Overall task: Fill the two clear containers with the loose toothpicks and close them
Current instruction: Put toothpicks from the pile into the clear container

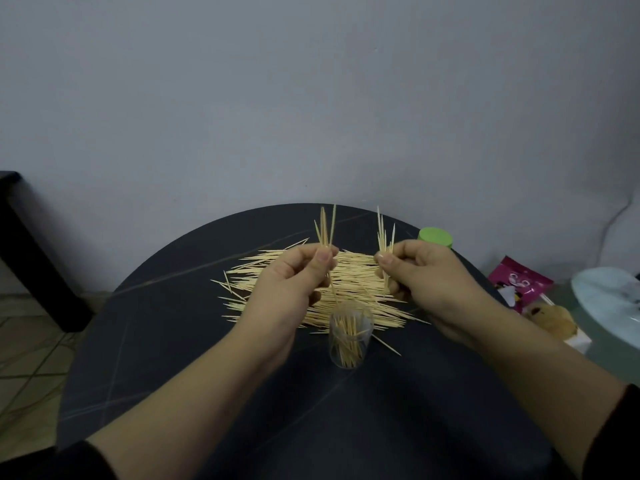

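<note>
A wide pile of loose toothpicks lies across the middle of the round black table. In front of it stands one clear container, uncapped and partly filled with upright toothpicks. My left hand pinches a small bunch of toothpicks that points upward, raised above the pile. My right hand pinches another upright bunch of toothpicks at the same height. A green lid shows behind my right hand; what it sits on is hidden.
To the right of the table lie a pink packet, a brownish soft object and a pale round plate on a lower surface. A dark piece of furniture stands at far left. A grey wall is behind.
</note>
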